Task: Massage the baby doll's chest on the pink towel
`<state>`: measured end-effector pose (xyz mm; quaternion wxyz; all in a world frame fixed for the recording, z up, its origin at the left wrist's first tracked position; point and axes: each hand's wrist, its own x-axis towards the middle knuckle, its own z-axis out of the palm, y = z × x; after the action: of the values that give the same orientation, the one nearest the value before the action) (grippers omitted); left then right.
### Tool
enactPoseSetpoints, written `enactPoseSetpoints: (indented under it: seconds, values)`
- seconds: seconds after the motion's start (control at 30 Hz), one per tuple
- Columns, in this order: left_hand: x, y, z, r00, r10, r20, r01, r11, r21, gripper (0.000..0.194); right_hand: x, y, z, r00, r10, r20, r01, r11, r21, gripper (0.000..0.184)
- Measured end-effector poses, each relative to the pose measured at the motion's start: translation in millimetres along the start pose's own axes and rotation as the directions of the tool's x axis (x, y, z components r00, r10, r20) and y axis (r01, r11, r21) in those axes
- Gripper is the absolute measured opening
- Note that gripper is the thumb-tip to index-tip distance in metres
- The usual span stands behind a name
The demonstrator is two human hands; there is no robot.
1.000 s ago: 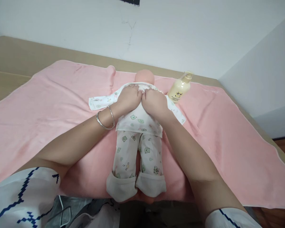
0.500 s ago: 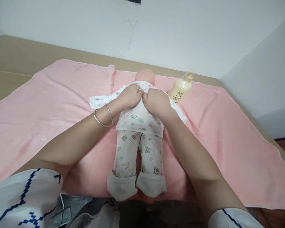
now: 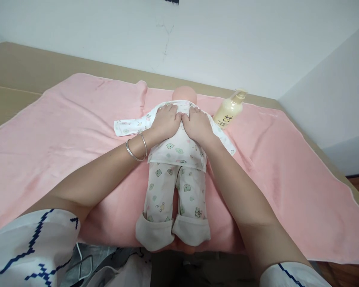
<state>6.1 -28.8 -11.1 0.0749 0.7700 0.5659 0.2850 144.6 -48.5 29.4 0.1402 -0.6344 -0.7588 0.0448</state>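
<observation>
A baby doll (image 3: 184, 94) lies face down with its head toward the wall. It wears a white printed shirt (image 3: 179, 153) and matching trousers (image 3: 160, 187) with turned-up cuffs. My left hand (image 3: 166, 121) lies flat on the left side of the doll's upper back, fingers stretched toward the head. On the right side of the back rests my right hand (image 3: 197, 122), also flat. The two thumbs nearly meet at the middle of the back. The doll's face is hidden. Neither hand grips anything.
Right of the doll's head, a pale yellow pump bottle (image 3: 229, 111) lies tilted on the pink blanket (image 3: 86, 107). The blanket covers most of a tan bed surface (image 3: 20, 63). A white wall (image 3: 107, 32) rises behind it, with another at the right.
Both hands have uncurled from bunched fingers at the middle of the back and now lie spread flat on it. The doll and bottle have stayed in place.
</observation>
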Motion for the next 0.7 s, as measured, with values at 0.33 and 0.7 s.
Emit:
enactPoseSetpoints:
  seconds: [0.33, 0.7]
  values:
    - [-1, 3, -5.7, 0.999, 0.001, 0.047, -0.004, 0.998, 0.061, 0.055, -1, -1, 1, 1.0, 0.002, -0.013, -0.002, 1.0, 0.005, 0.063]
    - [-10, 15, -15.7, 0.997, 0.047, 0.059, -0.053, 0.992, 0.111, 0.05, 6, 10, 0, 0.999, -0.02, 0.047, 0.016, 0.997, 0.078, 0.067]
